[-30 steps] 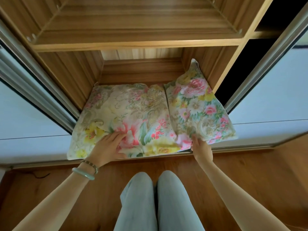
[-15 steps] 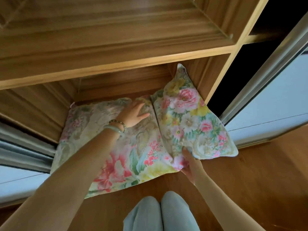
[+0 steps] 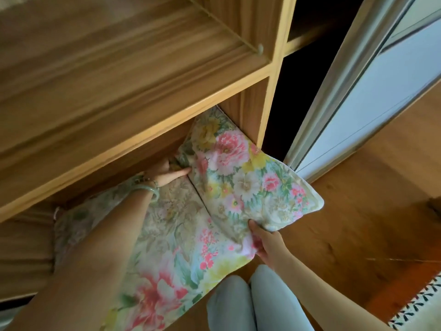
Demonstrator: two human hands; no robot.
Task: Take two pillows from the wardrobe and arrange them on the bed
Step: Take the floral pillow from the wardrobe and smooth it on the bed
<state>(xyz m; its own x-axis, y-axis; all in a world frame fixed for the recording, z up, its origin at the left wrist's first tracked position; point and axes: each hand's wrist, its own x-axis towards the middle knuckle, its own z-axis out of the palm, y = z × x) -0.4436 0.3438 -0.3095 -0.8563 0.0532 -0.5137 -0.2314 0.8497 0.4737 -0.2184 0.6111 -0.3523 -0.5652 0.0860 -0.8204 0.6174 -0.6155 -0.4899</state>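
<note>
Pillows both lie inside the wardrobe, neither out yet; no bed in view. Right grip clasps the brighter floral pillow by its near edge; left grip, fingers straight, touches its far side, reaching across the paler floral pillow.

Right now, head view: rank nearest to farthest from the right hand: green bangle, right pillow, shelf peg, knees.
1. right pillow, gripped by the right hand
2. knees, just below
3. green bangle, up and left
4. shelf peg, high above
</note>
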